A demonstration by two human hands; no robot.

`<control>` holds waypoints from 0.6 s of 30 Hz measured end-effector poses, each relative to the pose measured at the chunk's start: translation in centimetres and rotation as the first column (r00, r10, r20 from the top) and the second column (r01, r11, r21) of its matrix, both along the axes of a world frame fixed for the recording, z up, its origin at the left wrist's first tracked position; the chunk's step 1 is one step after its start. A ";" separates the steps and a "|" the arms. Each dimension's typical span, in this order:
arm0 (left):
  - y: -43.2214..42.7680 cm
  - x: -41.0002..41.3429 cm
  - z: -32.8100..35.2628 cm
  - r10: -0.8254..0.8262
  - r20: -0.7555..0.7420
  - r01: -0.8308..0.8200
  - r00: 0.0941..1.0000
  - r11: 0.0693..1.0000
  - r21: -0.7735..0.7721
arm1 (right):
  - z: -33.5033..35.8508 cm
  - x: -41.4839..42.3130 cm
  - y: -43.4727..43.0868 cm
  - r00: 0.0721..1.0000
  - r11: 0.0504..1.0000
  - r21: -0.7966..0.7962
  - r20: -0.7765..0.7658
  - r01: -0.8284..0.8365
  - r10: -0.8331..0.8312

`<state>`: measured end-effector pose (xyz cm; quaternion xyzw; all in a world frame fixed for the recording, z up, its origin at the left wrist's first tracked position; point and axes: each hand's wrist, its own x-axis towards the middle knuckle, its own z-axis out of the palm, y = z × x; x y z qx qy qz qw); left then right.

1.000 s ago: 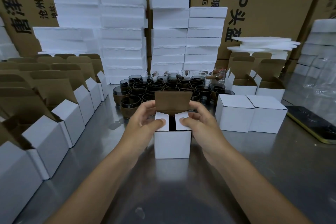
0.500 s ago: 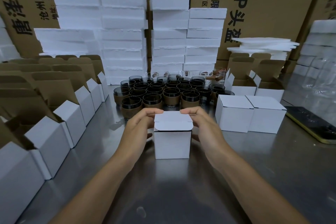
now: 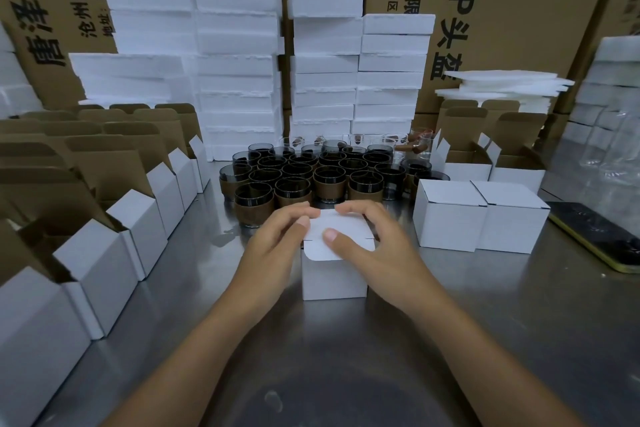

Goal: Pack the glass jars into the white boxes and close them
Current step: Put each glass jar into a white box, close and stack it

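A row of open white cardboard boxes (image 3: 104,253) lines the frame's left. At centre, on the steel desk (image 3: 485,322), the left hand (image 3: 277,248) and right hand (image 3: 379,248) grip the small white cardboard box (image 3: 334,276), thumbs pressing its lid. Dark glass jars (image 3: 325,180) cluster just behind it.

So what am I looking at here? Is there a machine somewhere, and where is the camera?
There is no machine here. A person works with bare hands, and the single camera sits on their head, looking forward and down. On the metal table stands a white box. The left hand and right hand hold it, with the thumbs pressing its lid down; the front flap is not yet tucked in. Behind it stand dark glass jars. To the right are two closed boxes and a phone, and to the left a row of open boxes. At the back are stacks of white foam blocks.
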<state>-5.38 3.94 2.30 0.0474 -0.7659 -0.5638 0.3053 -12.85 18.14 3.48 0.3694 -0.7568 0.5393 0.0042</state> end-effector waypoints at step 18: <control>-0.2 -0.5 -0.3 -0.108 -0.097 0.108 0.989 0.994 -0.007 | -0.1 -0.6 -0.7 0.996 0.984 -0.169 0.071 0.063 -0.051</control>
